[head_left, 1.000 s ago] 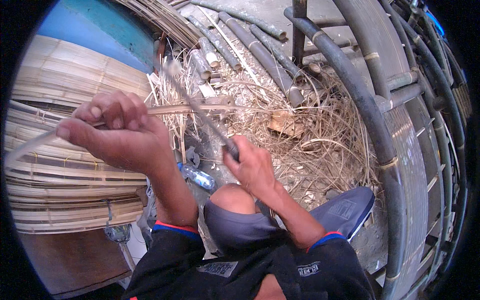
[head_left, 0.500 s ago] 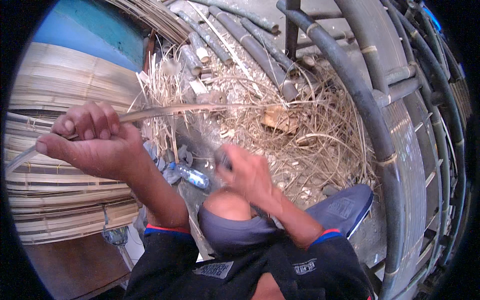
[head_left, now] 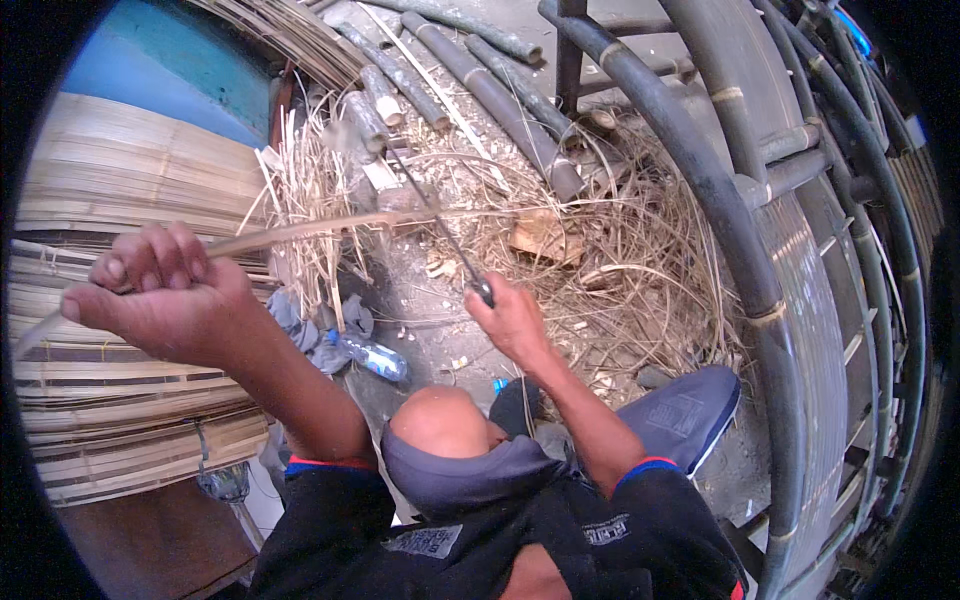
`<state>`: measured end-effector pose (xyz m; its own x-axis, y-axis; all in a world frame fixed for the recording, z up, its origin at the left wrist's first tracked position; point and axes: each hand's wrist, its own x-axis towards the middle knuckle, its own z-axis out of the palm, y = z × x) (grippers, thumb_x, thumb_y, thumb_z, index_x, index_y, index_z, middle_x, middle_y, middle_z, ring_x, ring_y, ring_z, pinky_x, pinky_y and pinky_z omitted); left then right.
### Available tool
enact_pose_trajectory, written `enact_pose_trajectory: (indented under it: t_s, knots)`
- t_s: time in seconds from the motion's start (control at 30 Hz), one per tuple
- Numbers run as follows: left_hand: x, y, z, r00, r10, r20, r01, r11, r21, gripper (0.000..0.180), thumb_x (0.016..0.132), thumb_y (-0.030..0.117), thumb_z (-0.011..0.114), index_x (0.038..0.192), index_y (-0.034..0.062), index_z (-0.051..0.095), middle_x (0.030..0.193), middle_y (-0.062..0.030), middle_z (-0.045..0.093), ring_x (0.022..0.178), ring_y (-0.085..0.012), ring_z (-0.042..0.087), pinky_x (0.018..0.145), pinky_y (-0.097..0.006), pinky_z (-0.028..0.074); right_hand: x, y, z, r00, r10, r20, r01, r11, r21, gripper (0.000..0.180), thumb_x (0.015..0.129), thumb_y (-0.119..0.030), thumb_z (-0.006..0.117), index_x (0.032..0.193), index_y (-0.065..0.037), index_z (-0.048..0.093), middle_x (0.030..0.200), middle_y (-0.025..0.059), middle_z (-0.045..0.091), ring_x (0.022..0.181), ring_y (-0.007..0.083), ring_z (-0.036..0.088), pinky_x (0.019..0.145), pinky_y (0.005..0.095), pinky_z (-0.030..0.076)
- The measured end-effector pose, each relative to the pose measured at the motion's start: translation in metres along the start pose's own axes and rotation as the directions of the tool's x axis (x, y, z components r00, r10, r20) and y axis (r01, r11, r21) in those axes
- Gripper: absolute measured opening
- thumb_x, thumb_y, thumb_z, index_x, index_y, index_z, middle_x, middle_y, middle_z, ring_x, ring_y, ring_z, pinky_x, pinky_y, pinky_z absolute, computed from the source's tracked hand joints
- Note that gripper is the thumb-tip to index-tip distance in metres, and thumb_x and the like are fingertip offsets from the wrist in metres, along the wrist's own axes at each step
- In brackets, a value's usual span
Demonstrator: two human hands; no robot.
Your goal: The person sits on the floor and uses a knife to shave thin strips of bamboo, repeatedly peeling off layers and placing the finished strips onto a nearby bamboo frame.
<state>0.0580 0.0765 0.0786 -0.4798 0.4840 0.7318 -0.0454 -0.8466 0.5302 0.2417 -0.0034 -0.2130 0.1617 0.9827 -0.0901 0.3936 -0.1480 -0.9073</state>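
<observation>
The fingers of the left hand (head_left: 165,300) are curled shut around a long pale bamboo strip (head_left: 300,232), which runs from that fist out over the litter toward the blade. The right hand (head_left: 512,322) is closed on the handle of a thin knife (head_left: 440,232), whose blade slants up and crosses the strip beyond the left fist. By the look of it, this is the shaving step: the blade is set against the strip to pare it thin. A next stroke would call for a firm pull on the strip and a steady blade angle.

Counted: one strip in hand, one knife, one plastic bottle (head_left: 372,355) below the strip, one blue sandal (head_left: 685,415) right of the bare knee (head_left: 440,422), and several grey bamboo poles (head_left: 500,100) beyond the strip, too overlapped to number. A stack of split slats (head_left: 100,200) lies left of the strip.
</observation>
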Motion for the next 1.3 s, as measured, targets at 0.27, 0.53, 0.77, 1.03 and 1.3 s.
enact_pose_trajectory:
  t_s: [0.27, 0.53, 0.77, 1.03, 1.3]
  knots:
    - [-0.007, -0.029, -0.010, 0.962, -0.264, 0.076, 0.274, 0.942, -0.196, 0.060, 0.098, 0.068, 0.039, 0.074, 0.0139, 0.050, 0.056, 0.0042, 0.036, 0.042, -0.0069, 0.028, 0.039, -0.024, 0.022, 0.040, 0.042, -0.002, 0.997, 0.084, 0.000, -0.083, 0.994, -0.076, 0.041, 0.089, -0.038, 0.061, 0.090, 0.003, 0.065, 0.081, 0.0296, 0.066, 0.080, 0.0466, 0.066, 0.074, 0.0534, 0.049]
    - [0.036, 0.011, 0.002, 0.952, -0.154, 0.266, 0.206, 0.962, -0.181, 0.051, 0.104, 0.052, 0.038, 0.072, 0.0129, 0.045, 0.055, 0.0018, 0.037, 0.042, -0.0087, 0.029, 0.039, -0.024, 0.021, -0.012, 0.005, -0.038, 0.997, 0.065, -0.044, -0.065, 0.998, -0.013, 0.038, 0.090, -0.037, 0.062, 0.091, 0.001, 0.061, 0.073, 0.0258, 0.065, 0.072, 0.0455, 0.065, 0.068, 0.0526, 0.049]
    - [0.007, -0.014, 0.043, 0.990, -0.129, 0.060, 0.126, 0.990, 0.058, 0.046, 0.103, 0.049, 0.041, 0.075, 0.0130, 0.037, 0.056, 0.0014, 0.031, 0.043, -0.0103, 0.023, 0.039, -0.025, 0.019, -0.013, -0.005, -0.035, 0.999, 0.047, -0.025, -0.047, 0.999, -0.002, 0.034, 0.089, -0.036, 0.064, 0.091, -0.002, 0.062, 0.074, 0.0264, 0.065, 0.072, 0.0446, 0.065, 0.066, 0.0531, 0.050]
    - [0.022, -0.032, 0.039, 0.984, -0.176, -0.019, 0.177, 0.981, 0.073, 0.048, 0.103, 0.051, 0.041, 0.073, 0.0137, 0.034, 0.056, 0.0008, 0.030, 0.043, -0.0105, 0.023, 0.038, -0.025, 0.019, 0.033, 0.142, -0.027, 0.968, 0.240, -0.077, -0.248, 0.961, -0.123, 0.040, 0.089, -0.039, 0.061, 0.100, -0.001, 0.064, 0.079, 0.0264, 0.068, 0.073, 0.0449, 0.068, 0.072, 0.0544, 0.052]
    - [0.029, -0.041, 0.041, 0.984, -0.180, -0.004, 0.179, 0.980, 0.082, 0.052, 0.103, 0.056, 0.040, 0.074, 0.0128, 0.036, 0.055, 0.0003, 0.028, 0.043, -0.0112, 0.022, 0.038, -0.026, 0.020, 0.044, 0.197, -0.030, 0.945, 0.328, -0.013, -0.325, 0.929, -0.174, 0.039, 0.086, -0.033, 0.061, 0.095, 0.004, 0.068, 0.084, 0.0309, 0.067, 0.082, 0.0469, 0.067, 0.076, 0.0535, 0.052]
